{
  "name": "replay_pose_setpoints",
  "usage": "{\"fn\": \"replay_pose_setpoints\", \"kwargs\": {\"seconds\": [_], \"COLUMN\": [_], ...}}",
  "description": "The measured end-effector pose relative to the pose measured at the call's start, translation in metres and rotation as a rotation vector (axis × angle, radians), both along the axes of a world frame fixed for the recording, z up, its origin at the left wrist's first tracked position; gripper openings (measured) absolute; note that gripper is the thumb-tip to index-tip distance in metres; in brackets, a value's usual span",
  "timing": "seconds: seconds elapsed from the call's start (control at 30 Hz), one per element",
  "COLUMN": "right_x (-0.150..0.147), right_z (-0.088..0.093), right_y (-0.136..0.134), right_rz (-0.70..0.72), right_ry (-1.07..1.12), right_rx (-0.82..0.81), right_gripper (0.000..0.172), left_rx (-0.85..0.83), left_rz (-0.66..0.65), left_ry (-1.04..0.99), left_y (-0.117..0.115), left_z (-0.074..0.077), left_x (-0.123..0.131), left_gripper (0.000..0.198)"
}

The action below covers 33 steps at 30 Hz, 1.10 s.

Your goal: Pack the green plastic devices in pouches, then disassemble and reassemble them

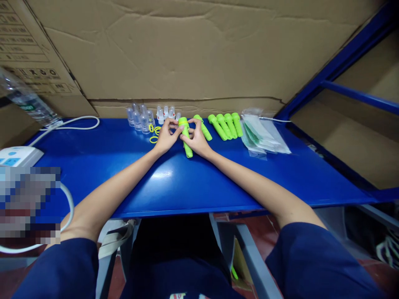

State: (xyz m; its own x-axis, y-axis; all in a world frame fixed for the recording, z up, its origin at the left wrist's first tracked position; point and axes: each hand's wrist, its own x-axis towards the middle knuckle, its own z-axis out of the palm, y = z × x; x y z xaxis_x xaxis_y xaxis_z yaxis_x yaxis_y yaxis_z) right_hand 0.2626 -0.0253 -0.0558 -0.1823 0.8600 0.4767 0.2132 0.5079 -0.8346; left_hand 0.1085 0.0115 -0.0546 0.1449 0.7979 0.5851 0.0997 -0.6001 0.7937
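Both hands hold one lime-green flashlight point(187, 148) just above the blue table, its head pointing away from me and its tail toward me. My left hand point(167, 135) pinches near the head, where a yellow ring point(183, 123) sits around it. My right hand point(197, 138) grips the body from the other side. Left of my hands lie several loose yellow rings point(153, 140), beside clear plastic caps point(144, 124) and small white parts with clear domes point(160, 116). Just beyond my right hand lies another green flashlight point(205, 132).
Several green flashlights point(229, 126) lie in a row at the right, next to plastic bags with pale packets point(264, 135). A water bottle point(31, 101), white cable point(79, 128) and power strip point(23, 155) are at left. Cardboard point(187, 54) backs the blue table point(187, 195).
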Motion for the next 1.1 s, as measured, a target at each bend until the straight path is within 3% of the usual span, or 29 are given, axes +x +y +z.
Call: {"fn": "replay_pose_setpoints", "kwargs": {"seconds": [0.23,0.47,0.67,1.1], "right_x": [-0.0019,-0.0022,-0.0039,-0.0012], "right_z": [0.0008,0.0009,0.0003,0.0056], "right_y": [-0.0017,-0.0032,-0.0048,-0.0094], "right_rz": [0.016,0.001,-0.036,-0.021], "right_ry": [0.059,0.071,0.099,0.082], "right_rx": [-0.061,-0.094,-0.079,-0.15], "right_gripper": [0.059,0.059,0.067,0.06], "left_rx": [-0.021,-0.021,-0.027,0.023], "left_rz": [-0.007,0.033,0.017,0.004], "left_ry": [-0.026,-0.036,-0.034,-0.009], "left_y": [-0.0019,-0.0032,-0.0027,-0.0014], "left_z": [0.0022,0.0042,0.0032,0.0007], "left_x": [-0.0006,-0.0019,-0.0013,-0.0038], "left_gripper": [0.048,0.027,0.022,0.017]}}
